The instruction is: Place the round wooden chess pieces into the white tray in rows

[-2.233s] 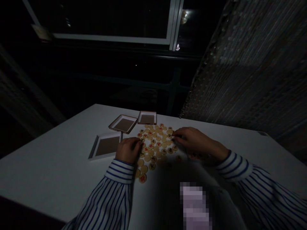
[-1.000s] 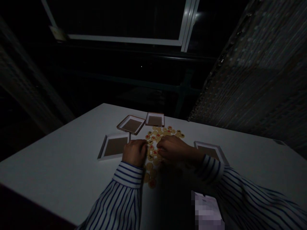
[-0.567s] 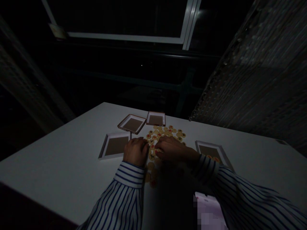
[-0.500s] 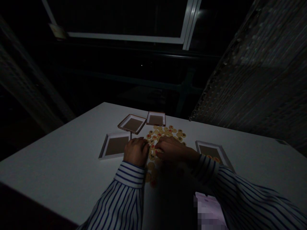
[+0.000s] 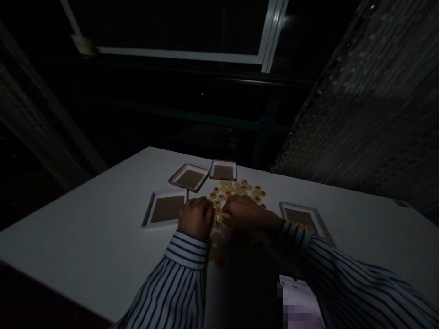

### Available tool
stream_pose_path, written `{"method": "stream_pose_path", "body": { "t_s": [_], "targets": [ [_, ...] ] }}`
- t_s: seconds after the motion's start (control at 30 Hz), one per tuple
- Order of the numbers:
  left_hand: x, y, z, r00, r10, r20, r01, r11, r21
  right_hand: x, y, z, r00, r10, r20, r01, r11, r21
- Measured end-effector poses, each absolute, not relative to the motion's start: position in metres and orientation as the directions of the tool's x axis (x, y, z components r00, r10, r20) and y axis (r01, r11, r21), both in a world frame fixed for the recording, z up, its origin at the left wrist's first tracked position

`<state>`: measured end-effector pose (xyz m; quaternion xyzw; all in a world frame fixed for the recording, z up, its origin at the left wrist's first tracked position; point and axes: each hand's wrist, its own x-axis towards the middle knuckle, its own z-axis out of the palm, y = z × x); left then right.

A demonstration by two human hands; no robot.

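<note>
Fingers of the right hand curl narrowly among round, pale, character-marked discs in the head view; whether they pinch one is hidden. The left hand bends at the discs' left edge, its grip unclear. Beside the striped right sleeve, which covers one corner, a square tray holds several discs. Three similar trays show brown bottoms. Shadow dims the nearest discs.

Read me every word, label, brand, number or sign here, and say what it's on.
None can be read.
Red-marked round pieces: characters, too small and blurred.
Black-marked round pieces: same.
Lit screen: pixelated, nothing legible.
Pale item, upper left: too dim to tell.
Dark patch, table's right edge: too small.
</note>
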<state>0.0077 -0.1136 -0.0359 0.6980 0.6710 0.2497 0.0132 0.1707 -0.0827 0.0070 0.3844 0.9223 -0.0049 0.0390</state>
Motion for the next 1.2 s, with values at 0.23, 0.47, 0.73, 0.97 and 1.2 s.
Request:
{"method": "stream_pose_path", "body": {
  "t_s": [0.23, 0.47, 0.73, 0.97, 1.2],
  "targets": [
    [0.008, -0.113, -0.036, -0.027, 0.939, 0.344, 0.923, -0.108, 0.369, 0.169, -0.084, 0.010, -0.688, 0.718, -0.102, 0.720, 0.694, 0.027],
    [0.006, -0.111, -0.039, 0.012, 0.932, 0.362, 0.922, -0.151, 0.358, 0.168, -0.085, 0.008, -0.687, 0.722, -0.075, 0.721, 0.691, 0.048],
    [0.007, -0.113, -0.036, -0.013, 0.933, 0.359, 0.841, -0.184, 0.509, 0.172, -0.087, 0.011, -0.687, 0.727, 0.006, 0.726, 0.686, 0.049],
    [0.011, -0.112, -0.038, -0.059, 0.960, 0.272, 0.620, -0.178, 0.764, 0.176, -0.092, 0.019, -0.678, 0.728, 0.101, 0.734, 0.679, 0.032],
    [0.015, -0.111, -0.039, -0.062, 0.990, 0.127, 0.314, -0.101, 0.944, 0.180, -0.097, 0.023, -0.691, 0.703, 0.167, 0.712, 0.702, -0.007]
  ]
}}
